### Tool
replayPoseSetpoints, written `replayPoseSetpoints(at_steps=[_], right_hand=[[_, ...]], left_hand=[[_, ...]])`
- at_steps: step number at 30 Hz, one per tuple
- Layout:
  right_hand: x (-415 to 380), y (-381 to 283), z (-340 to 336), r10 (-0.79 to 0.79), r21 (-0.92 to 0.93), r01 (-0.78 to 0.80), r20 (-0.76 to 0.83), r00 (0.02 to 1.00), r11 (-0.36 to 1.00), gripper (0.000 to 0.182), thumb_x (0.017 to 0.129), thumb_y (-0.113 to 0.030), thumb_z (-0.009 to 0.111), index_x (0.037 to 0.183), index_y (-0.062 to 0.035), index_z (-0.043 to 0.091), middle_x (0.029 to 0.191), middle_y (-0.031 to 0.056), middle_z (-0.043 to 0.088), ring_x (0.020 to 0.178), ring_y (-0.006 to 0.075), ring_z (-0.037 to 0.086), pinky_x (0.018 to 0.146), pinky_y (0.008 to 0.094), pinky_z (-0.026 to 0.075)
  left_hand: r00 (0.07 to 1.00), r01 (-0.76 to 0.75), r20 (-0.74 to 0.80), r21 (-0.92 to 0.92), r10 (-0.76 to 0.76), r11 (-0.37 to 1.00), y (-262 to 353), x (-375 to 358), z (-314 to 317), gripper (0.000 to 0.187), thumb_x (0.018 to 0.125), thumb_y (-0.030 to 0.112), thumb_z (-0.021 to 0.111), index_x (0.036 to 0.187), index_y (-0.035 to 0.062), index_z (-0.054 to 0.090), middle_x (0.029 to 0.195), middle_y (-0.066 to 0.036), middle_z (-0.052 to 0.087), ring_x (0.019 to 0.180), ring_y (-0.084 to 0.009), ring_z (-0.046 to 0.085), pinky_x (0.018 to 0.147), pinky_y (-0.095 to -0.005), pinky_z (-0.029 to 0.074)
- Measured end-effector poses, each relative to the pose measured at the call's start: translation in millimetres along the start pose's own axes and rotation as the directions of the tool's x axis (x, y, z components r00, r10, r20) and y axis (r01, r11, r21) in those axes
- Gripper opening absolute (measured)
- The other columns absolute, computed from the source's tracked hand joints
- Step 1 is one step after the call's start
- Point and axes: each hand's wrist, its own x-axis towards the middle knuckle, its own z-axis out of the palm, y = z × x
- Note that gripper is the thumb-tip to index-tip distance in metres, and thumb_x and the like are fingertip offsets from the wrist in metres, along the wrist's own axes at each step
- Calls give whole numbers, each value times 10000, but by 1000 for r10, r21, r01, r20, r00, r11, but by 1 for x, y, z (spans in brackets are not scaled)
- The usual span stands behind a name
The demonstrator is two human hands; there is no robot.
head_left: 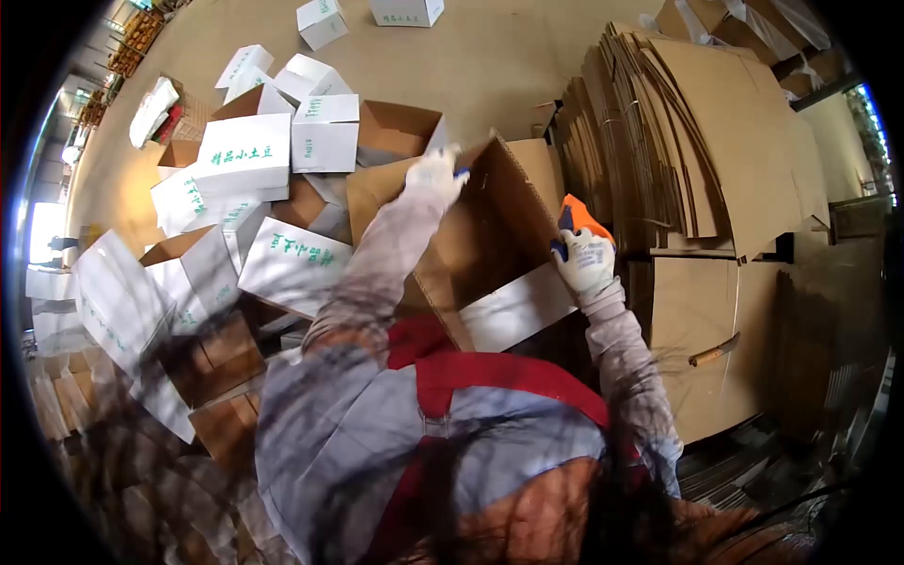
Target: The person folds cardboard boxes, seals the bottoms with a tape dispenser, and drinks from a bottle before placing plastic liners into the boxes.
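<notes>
In front of me stands a large brown cardboard box (480, 217), its top open and its inside showing. A white flap (518, 309) shows at its near side. My left hand (436, 172), in a white glove with blue on the fingers, reaches over the box's far left part. Its fingers look stretched out and apart, though slightly blurred. My right hand (586, 261), gloved alike, is at the box's right edge. It is closed around an orange tool (586, 217) that looks like a tape dispenser; the grip partly hides it.
White boxes with green lettering (243, 155) lie piled on the left. More white boxes (407, 11) are on the floor at the far side. To my right, flattened cardboard sheets (725, 141) stand in a tall stack above another cardboard stack (692, 311).
</notes>
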Motion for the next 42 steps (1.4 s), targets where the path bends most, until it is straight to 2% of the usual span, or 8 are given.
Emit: replayPoseSetpoints(at_steps=[4,15,21,27,35,37,41,42], right_hand=[[-13,-46,-2,27,-63,-28,-17,999,998,270,752,-333,605,937,-136,597,786,112,546,733,254,559,652,393,411],[-32,-38,77,-195,19,198,-121,973,980,337,687,-210,603,1023,-233,619,796,63,528,723,243,541,633,392,400],[-31,-37,53,-32,426,144,-259,965,893,350,644,-90,642,978,-194,644,836,110,554,767,288,556,683,401,436],[-31,-71,17,-73,969,106,-92,993,225,331,655,42,532,971,9,624,943,155,592,905,306,543,873,345,406],[-34,-61,86,-155,926,46,13,988,374,311,723,-69,545,1023,-39,618,1026,175,541,907,317,553,823,336,438],[-38,-63,91,-148,972,-44,80,986,231,323,707,-65,558,1023,-45,621,1055,181,526,917,314,553,827,334,438],[-32,-63,70,-192,935,-81,154,969,345,325,702,-66,565,1021,-47,623,1058,183,525,919,306,554,832,333,437],[-35,-61,73,-196,941,-37,108,975,337,325,701,-60,560,1019,-46,624,1060,184,524,921,304,554,832,331,437]], left_hand=[[662,-250,746,134,68,959,2,-62,66,414,813,398,557,1120,122,582,1152,-87,573,1080,-246,518,945,-448,367],[898,-180,-437,-275,44,945,-84,6,54,359,841,316,530,1161,154,539,1183,-130,536,1147,-312,442,980,-420,303],[977,212,43,-149,-208,966,-30,35,104,419,880,462,404,1087,134,561,1042,-123,596,1001,-284,553,865,-396,424],[921,279,321,-145,-221,949,-32,62,84,486,874,512,399,1038,100,596,1024,-115,621,991,-278,572,848,-389,439],[989,-138,-31,-507,142,851,-84,42,81,327,879,346,522,1043,76,606,911,-119,643,842,-230,614,721,-301,487],[678,530,728,-580,102,618,-76,18,52,277,875,290,549,996,51,622,800,-90,636,719,-177,625,612,-278,498],[614,295,717,-597,330,746,-49,-17,43,380,806,352,630,989,20,628,756,-81,617,681,-159,619,572,-280,495],[768,-185,413,-589,490,787,-53,-18,52,408,767,360,669,952,-1,635,759,-79,619,674,-155,612,573,-276,493]])
